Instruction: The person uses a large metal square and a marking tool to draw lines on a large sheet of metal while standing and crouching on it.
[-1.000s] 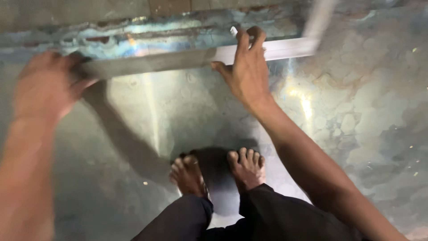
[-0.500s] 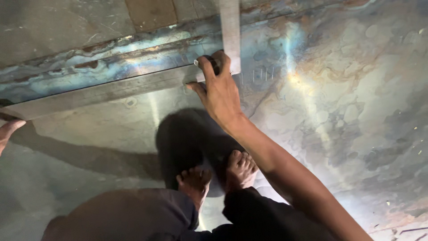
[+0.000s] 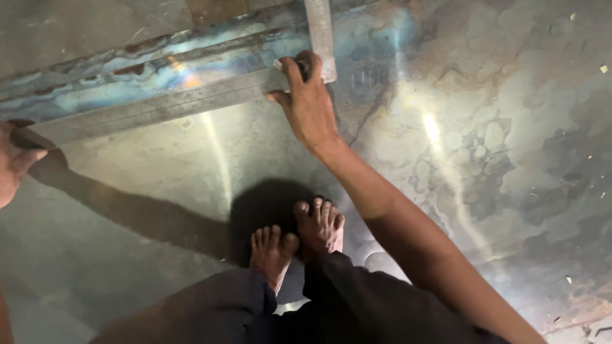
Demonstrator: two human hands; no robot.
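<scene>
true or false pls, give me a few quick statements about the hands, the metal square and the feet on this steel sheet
1. The right hand presses on the corner of the metal square. True.
2. The left hand is at the left end of the square's long blade. True.
3. The person wears shoes. False: the feet are bare.
4. The square lies on a wooden board. False: it lies on a steel sheet.
5. Both hands are on the corner. False: they are far apart.
</scene>
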